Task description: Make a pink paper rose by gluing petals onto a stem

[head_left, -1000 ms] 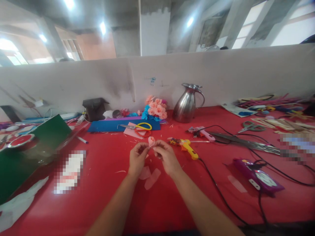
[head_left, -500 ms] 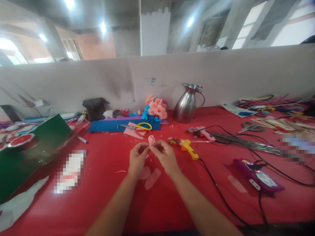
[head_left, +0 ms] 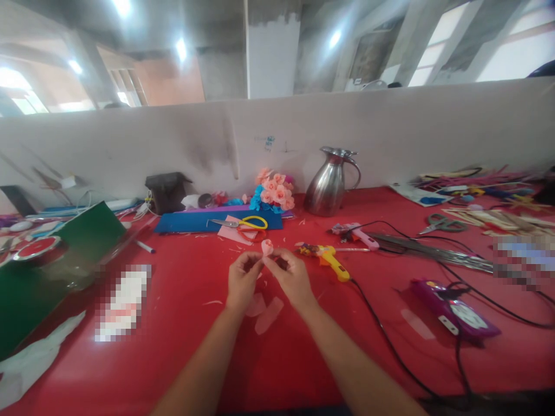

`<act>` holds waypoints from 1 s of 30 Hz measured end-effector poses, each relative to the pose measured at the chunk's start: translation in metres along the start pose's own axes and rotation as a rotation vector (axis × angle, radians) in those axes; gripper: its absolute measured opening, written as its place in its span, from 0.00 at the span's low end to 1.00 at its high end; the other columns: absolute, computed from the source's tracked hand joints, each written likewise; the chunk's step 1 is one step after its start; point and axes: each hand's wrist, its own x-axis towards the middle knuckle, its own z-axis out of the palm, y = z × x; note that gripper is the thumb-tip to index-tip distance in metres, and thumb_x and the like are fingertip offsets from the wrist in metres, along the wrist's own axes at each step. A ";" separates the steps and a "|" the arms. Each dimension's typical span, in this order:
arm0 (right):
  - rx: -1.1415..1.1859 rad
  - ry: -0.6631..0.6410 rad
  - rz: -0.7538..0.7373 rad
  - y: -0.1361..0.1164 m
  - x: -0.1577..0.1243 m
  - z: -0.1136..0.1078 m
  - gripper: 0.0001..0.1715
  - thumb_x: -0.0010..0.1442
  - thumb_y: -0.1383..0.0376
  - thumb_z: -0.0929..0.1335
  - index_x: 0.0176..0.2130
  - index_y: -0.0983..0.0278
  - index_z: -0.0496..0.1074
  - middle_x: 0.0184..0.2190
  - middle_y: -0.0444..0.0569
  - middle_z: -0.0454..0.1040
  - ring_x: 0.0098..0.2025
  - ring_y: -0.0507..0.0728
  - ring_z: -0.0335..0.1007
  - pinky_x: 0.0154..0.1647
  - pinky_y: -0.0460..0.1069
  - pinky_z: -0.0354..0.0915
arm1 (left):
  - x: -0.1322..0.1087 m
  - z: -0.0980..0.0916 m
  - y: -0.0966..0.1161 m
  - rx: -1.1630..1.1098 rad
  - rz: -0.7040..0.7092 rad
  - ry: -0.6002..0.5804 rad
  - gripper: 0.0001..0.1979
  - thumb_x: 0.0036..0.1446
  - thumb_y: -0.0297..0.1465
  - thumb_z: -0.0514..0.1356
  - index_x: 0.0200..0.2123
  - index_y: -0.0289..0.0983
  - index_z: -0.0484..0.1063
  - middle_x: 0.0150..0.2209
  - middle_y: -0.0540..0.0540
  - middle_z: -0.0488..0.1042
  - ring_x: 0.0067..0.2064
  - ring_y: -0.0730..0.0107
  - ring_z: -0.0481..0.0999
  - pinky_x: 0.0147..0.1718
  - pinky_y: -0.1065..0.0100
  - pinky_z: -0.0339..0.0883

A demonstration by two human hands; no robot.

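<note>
Between my fingertips, a small pink paper flower [head_left: 267,247] stands upright over the red table. My left hand [head_left: 243,279] pinches its base from the left. From the right, my right hand [head_left: 291,278] closes thumb and fingers on the same base. Pink paper petals [head_left: 269,315] lie on the table just below my wrists. Beyond the flower, yellow and orange-handled scissors [head_left: 243,224] rest on a pink paper square [head_left: 229,232] and a blue sheet [head_left: 191,222]. To the right lies a yellow glue gun [head_left: 333,263].
A bunch of pink paper flowers [head_left: 277,192] and a steel jug [head_left: 328,184] stand at the back. On the right are a pink glue gun [head_left: 362,236], metal rods [head_left: 437,252], grey-handled scissors [head_left: 444,223] and a purple power strip [head_left: 459,315] with black cables. A green board [head_left: 82,248] leans left.
Both hands stay in place on the flower's base. The flower head has turned or tipped very slightly; nothing else visibly differs.
</note>
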 end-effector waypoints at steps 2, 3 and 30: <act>-0.002 -0.016 -0.011 0.001 0.001 0.000 0.10 0.50 0.58 0.69 0.32 0.61 0.72 0.29 0.45 0.72 0.27 0.53 0.63 0.28 0.47 0.60 | 0.000 -0.001 0.002 0.015 0.004 -0.008 0.06 0.47 0.31 0.62 0.30 0.36 0.72 0.29 0.48 0.73 0.32 0.72 0.71 0.36 0.70 0.64; -0.003 -0.023 -0.016 0.001 0.001 -0.001 0.09 0.50 0.58 0.69 0.31 0.61 0.72 0.28 0.45 0.71 0.26 0.52 0.63 0.28 0.47 0.59 | 0.001 -0.002 0.003 0.023 0.002 -0.018 0.06 0.47 0.31 0.62 0.31 0.36 0.73 0.30 0.48 0.74 0.33 0.72 0.71 0.36 0.70 0.64; 0.010 -0.126 -0.008 0.010 0.004 -0.001 0.10 0.52 0.60 0.67 0.36 0.60 0.71 0.31 0.44 0.74 0.26 0.52 0.67 0.29 0.47 0.63 | 0.012 -0.022 0.025 -0.164 -0.144 -0.106 0.18 0.43 0.26 0.61 0.41 0.38 0.74 0.39 0.45 0.75 0.39 0.70 0.72 0.40 0.69 0.63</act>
